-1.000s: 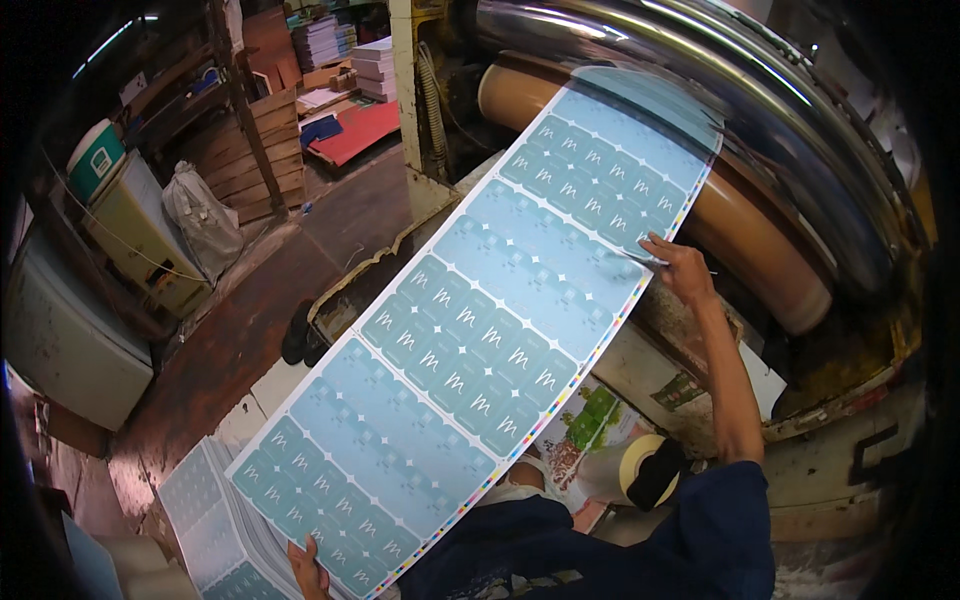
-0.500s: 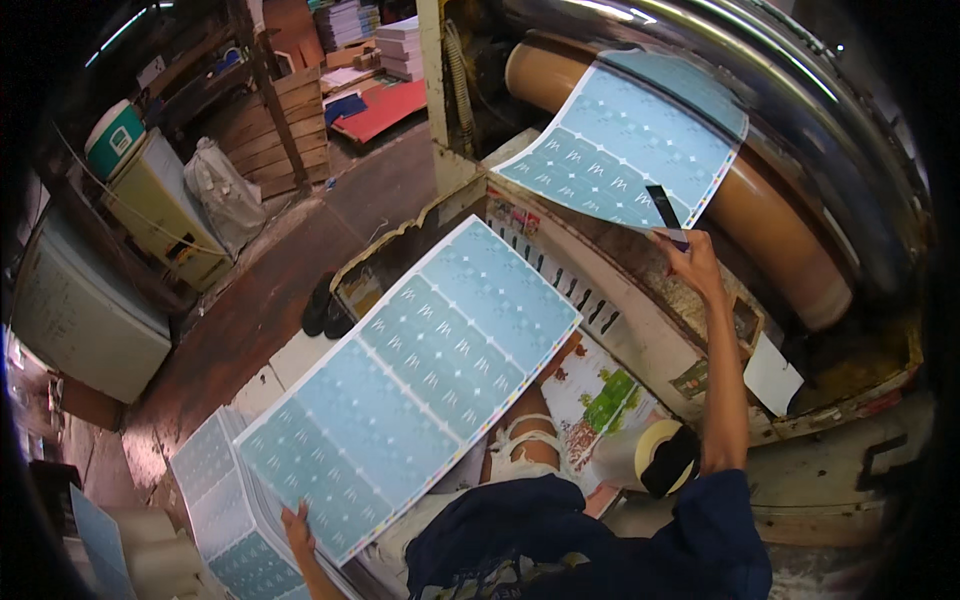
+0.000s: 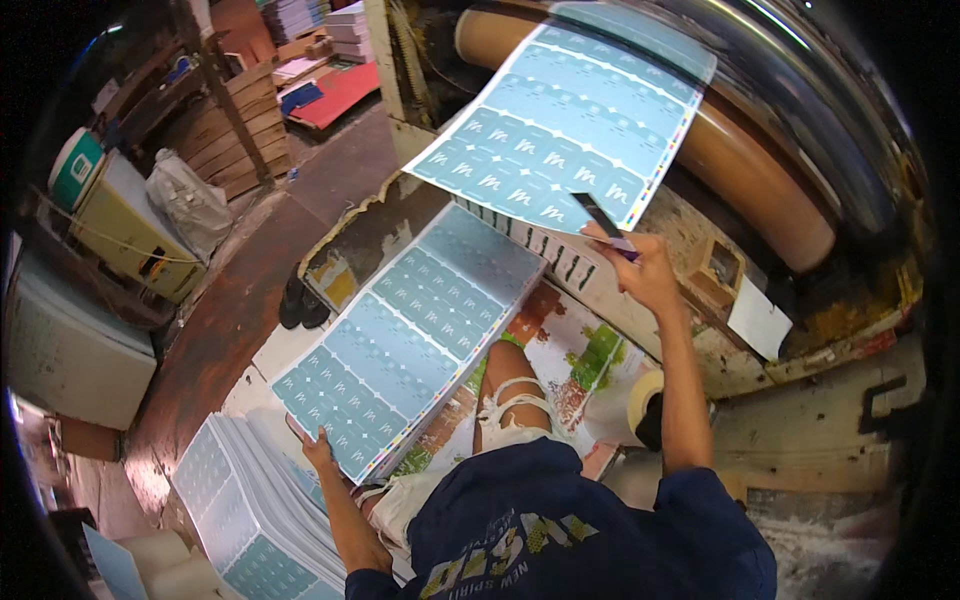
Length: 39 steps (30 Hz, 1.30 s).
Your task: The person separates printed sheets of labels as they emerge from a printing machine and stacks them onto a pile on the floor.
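Note:
My right hand point(image 3: 640, 268) is closed round a flat dark-bladed knife point(image 3: 598, 212) with a purple handle. The blade lies over the near edge of a blue-green printed sheet point(image 3: 590, 110), and my fingertips are at that edge. The far end of this sheet curves up against shiny machine rollers. A similar printed sheet point(image 3: 400, 330) lies flat on top of a pile in front of me. At its near left edge is my left hand point(image 3: 318, 452), fingers stretched out and apart, thumb over the edge. Whether the fingers reach under the sheet is hidden.
A tall stack of printed sheets point(image 3: 235, 500) stands at lower left. Across the upper right runs a brown roller point(image 3: 760, 190). A tape-like roll point(image 3: 645, 405) sits beside my right arm. Dark footwear point(image 3: 303, 303) lies on the floor, with a yellowish cabinet point(image 3: 150, 225) farther left.
The sheet by my left hand was raised at a slant and now lies flat on the pile. The sheet at the rollers reaches farther toward me. My view has shifted.

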Tool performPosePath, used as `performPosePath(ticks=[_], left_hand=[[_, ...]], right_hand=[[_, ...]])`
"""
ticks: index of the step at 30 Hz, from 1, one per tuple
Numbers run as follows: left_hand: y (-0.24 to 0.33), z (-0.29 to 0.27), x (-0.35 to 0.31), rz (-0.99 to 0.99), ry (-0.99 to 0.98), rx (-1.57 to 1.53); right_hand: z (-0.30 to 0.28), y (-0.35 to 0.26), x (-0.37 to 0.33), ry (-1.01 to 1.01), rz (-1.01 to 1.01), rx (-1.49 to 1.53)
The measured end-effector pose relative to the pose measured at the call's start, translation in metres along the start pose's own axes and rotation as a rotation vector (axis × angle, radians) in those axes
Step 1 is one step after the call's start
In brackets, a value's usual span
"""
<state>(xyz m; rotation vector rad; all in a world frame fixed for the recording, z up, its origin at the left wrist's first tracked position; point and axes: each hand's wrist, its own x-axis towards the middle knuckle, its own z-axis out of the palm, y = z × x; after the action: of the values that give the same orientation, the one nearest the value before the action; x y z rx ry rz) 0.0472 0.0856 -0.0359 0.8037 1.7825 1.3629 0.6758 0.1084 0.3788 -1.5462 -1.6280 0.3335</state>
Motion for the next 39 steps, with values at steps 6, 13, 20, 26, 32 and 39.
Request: performPosePath(ticks=[6, 13, 20, 26, 32, 39], left_hand=[[0.029, 0.04, -0.05, 0.042, 0.017, 0.779], [0.047, 0.122, -0.139, -0.251, -0.23, 1.271], [0.069, 0.111, -0.139, -0.074, -0.295, 1.459], [0.231, 0.186, -0.156, -0.672, -0.927, -0.929], [0.298, 0.224, -0.192, -0.428, -0.734, -0.543], [0.276, 0.217, -0.208, -0.345, -0.62, -0.52]], right_hand=[[0.037, 0.003, -0.007, 0.1, -0.012, 0.146], [0.007, 0.009, -0.025, 0.152, 0.097, 0.177], [0.065, -0.023, -0.091, 0.033, 0.004, 0.219], [0.115, -0.07, -0.147, -0.027, -0.088, 0.115], [0.114, -0.085, -0.171, -0.285, -0.005, 0.021], [0.043, -0.006, -0.2, 0.062, 0.513, 0.213]])
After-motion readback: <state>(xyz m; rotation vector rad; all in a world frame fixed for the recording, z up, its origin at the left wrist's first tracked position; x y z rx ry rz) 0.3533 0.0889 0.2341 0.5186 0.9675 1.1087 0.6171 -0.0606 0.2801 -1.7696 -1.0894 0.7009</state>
